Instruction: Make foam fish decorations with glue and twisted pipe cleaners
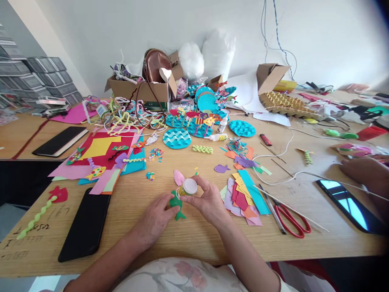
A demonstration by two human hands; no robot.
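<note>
My right hand [209,199] grips a small glue bottle [189,187] with a yellow label, its round white end turned towards me. The bottle is tipped over a green paper fish [180,215], though its nozzle is hidden. My left hand [156,215] pinches the fish's edge between thumb and fingers, low over the wooden table. Just beyond them lies a pink paper fish [179,177]. Off to the right is a purple paper fish [222,168]. A small multicoloured cut-out [150,176] rests left of my hands.
Paper scraps [240,198], red-handled scissors [291,219] and a stick lie at right, near a phone [349,207] and another person's hand [364,174]. A black phone [85,225] sits at left. Blue decorated discs [176,138] and a cardboard box [138,91] stand further back.
</note>
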